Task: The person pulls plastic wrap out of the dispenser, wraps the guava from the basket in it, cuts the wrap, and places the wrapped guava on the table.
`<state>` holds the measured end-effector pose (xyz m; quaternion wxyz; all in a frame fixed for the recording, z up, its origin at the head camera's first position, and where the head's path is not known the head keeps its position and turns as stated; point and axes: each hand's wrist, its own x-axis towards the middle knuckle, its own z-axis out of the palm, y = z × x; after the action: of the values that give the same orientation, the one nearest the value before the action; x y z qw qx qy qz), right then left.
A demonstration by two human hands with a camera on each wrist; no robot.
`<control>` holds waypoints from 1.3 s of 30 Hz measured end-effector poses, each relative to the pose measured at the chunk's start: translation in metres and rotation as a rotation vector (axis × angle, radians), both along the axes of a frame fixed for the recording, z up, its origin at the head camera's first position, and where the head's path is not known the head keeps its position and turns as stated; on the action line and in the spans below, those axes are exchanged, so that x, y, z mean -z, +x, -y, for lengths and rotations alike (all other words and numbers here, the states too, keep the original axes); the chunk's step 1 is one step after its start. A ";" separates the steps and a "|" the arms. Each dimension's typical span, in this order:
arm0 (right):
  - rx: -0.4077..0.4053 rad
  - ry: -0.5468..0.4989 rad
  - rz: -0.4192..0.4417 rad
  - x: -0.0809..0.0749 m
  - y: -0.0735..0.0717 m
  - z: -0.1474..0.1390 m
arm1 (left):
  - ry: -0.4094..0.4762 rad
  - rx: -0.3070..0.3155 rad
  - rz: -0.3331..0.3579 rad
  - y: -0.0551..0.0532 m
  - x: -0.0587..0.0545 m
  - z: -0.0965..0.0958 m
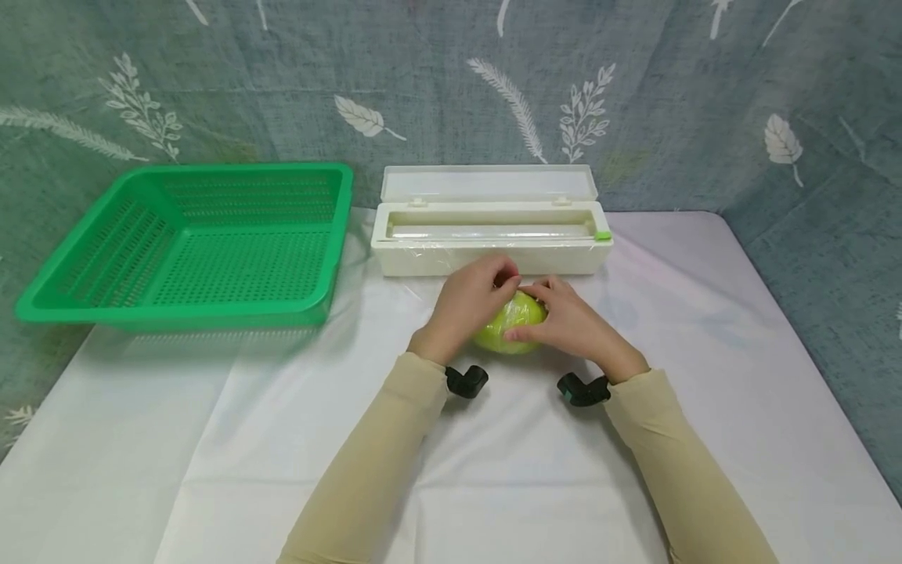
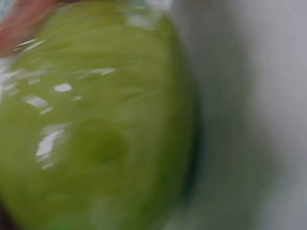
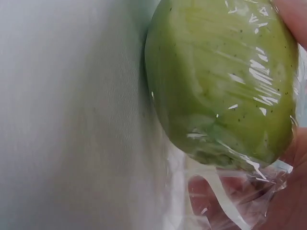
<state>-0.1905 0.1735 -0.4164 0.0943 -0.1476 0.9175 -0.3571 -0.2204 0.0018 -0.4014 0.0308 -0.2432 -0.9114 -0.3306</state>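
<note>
A yellow-green fruit (image 1: 520,313), skinned in shiny clear cling film, lies on the white-covered table between both hands. My right hand (image 1: 574,325) holds it from the right, thumb on its near side and fingers at its far side. Up at the far edge of the fruit, my left hand (image 1: 474,299) has thumb and index together, pinching the film. The right wrist view shows small dark specks on the fruit (image 3: 220,86) and loose, gathered cling film (image 3: 271,184) at its end, with fingers behind. In the left wrist view the wrapped fruit (image 2: 96,120) is blurred.
Just beyond the hands stands a white cling film dispenser (image 1: 493,260), lid raised, roll inside, green slider (image 1: 602,236) at its right end. A green plastic basket (image 1: 337,243) sits at the back left. A patterned grey-green curtain (image 1: 437,94) hangs behind the table.
</note>
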 end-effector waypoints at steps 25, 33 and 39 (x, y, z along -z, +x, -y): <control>0.088 0.051 -0.063 -0.003 -0.001 -0.008 | -0.387 0.217 0.101 0.013 -0.012 0.003; 0.068 0.018 -0.078 -0.002 -0.001 -0.005 | -0.397 0.158 0.077 0.011 -0.010 0.004; 0.103 -0.027 -0.134 0.000 -0.003 -0.012 | -0.433 0.152 0.030 0.011 -0.010 0.003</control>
<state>-0.1934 0.1853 -0.4163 0.0124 -0.1250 0.9232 -0.3632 -0.2092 -0.0015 -0.3912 -0.0605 -0.3074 -0.9404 -0.1323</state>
